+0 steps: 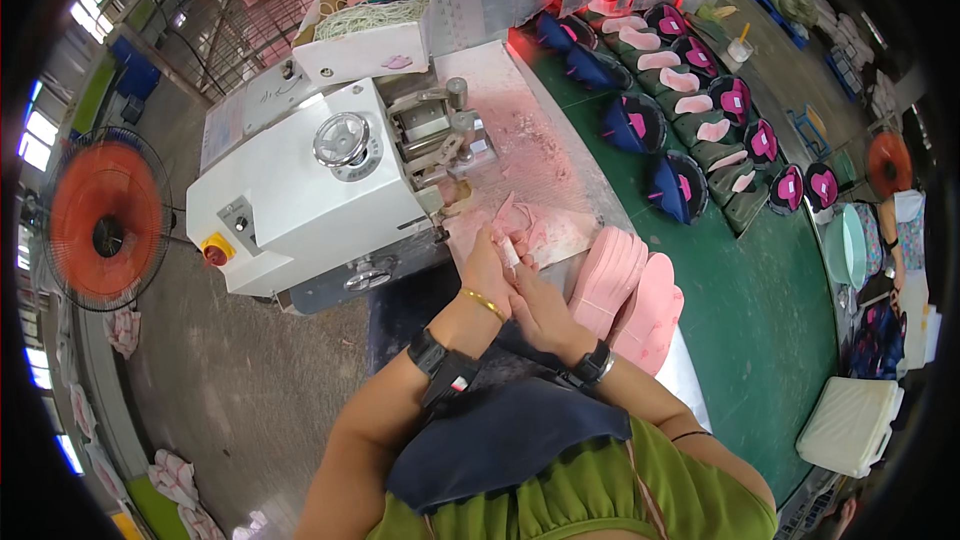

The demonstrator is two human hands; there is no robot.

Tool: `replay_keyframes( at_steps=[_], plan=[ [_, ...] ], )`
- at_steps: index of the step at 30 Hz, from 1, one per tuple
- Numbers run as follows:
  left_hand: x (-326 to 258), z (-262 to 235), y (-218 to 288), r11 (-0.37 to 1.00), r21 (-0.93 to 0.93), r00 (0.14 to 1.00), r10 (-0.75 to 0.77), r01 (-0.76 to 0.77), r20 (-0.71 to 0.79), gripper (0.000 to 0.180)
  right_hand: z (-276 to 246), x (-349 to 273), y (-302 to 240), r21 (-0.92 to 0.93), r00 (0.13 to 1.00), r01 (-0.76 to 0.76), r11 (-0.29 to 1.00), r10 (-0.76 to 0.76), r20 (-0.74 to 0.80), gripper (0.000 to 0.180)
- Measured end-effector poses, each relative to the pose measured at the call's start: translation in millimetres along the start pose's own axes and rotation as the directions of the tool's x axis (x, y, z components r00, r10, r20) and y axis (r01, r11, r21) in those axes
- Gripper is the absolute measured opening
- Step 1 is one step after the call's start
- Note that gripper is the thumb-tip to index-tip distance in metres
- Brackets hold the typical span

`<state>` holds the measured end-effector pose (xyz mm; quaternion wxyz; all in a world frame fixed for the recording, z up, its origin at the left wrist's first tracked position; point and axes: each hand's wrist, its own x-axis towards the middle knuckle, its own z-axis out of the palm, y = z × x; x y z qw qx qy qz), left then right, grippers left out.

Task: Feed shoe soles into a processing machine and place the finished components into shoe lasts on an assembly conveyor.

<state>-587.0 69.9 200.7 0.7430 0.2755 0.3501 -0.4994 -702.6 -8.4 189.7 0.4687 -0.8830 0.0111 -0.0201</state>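
Observation:
My left hand (484, 268) and my right hand (541, 308) meet close together in front of the white machine, their fingers curled in and touching. A small white piece (510, 256) shows between them; whether it is a wrap on a finger or something held, I cannot tell. Just beyond my fingertips, thin pink trimmings (517, 212) lie on the dusty work plate. The machine (310, 195) has a handwheel (341, 140) on top and a metal working head (440, 135) at its right side. To the right of my hands rest stacks of pink insoles (608, 280).
An open box (372, 48) of pale cord and pink pieces stands on the machine. Rows of dark blue shoe uppers (634, 122) and pink insoles cover the far green table (740, 340). A fan (105, 220) stands left; a co-worker's arm (893, 245) shows far right.

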Motion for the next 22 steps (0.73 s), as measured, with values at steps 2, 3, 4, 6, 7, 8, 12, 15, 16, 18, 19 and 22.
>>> replay_keyframes(
  at_steps=[2, 3, 4, 6, 7, 8, 12, 15, 16, 18, 19, 22],
  plan=[
    [-2.0, 1.5, 5.1, 0.999, 0.007, 1.000, -0.031, 0.031, 0.002, 0.051, 3.9, 3.3, -12.4, 0.003, 0.995, 0.071, 0.997, -0.071, -0.075, 0.065],
    [-6.6, -0.4, 7.3, 0.999, -0.013, 0.998, -0.033, 0.034, 0.060, 0.051, 5.3, 3.0, -20.7, 0.310, 0.985, -0.173, 0.935, 0.173, 0.026, 0.069],
    [-11.9, -0.1, 10.3, 0.999, -0.031, 0.992, -0.038, 0.041, 0.120, 0.052, 4.3, 2.4, -27.0, 0.553, 0.911, -0.407, 0.727, 0.366, 0.189, 0.080],
    [-16.2, 1.8, 19.3, 0.994, -0.063, 0.977, -0.075, 0.089, 0.198, 0.055, -7.9, 7.0, -32.2, 0.779, 0.908, -0.408, 0.477, 0.297, 0.294, 0.088],
    [-20.0, 5.4, 23.3, 0.986, -0.094, 0.955, -0.107, 0.137, 0.276, 0.058, -14.2, 8.6, -32.7, 0.902, 0.910, -0.400, 0.166, 0.191, 0.368, 0.096],
    [-25.7, 8.7, 25.3, 0.986, -0.088, 0.954, -0.113, 0.142, 0.276, 0.058, -19.2, 7.8, -32.2, 0.904, 0.912, -0.394, 0.165, 0.196, 0.362, 0.096],
    [-40.7, 17.6, 32.7, 0.975, 0.208, 0.758, -0.076, -0.081, 0.648, 0.068, -21.0, -1.9, -21.9, 0.695, 0.941, -0.289, -0.658, -0.062, 0.333, 0.092],
    [-39.8, 18.0, 40.6, 0.941, 0.321, 0.588, -0.198, -0.111, 0.785, 0.064, -35.3, 0.4, -17.3, 0.743, 0.876, -0.481, -0.464, -0.237, 0.420, 0.071],
    [-34.9, 16.3, 38.1, 0.972, 0.221, 0.738, -0.089, -0.084, 0.669, 0.062, -48.1, 10.5, -20.3, 0.860, 0.852, -0.504, 0.083, -0.116, 0.510, 0.056],
    [-24.7, 7.2, 33.8, 0.992, 0.101, 0.861, 0.017, -0.080, 0.509, 0.059, -60.7, 18.3, -37.1, 0.666, 0.848, -0.438, 0.603, 0.031, 0.530, 0.045],
    [-15.8, 1.5, 36.2, 0.999, 0.037, 0.898, 0.008, -0.028, 0.441, 0.056, -62.9, 24.1, -47.6, 0.357, 0.893, -0.154, 0.921, -0.025, 0.450, 0.035],
    [9.0, -2.7, 41.6, 0.998, 0.052, 0.998, -0.038, 0.040, -0.050, 0.054, -51.9, 29.5, -41.7, -0.489, 0.861, 0.301, 0.819, -0.013, 0.508, 0.022]
  ],
)
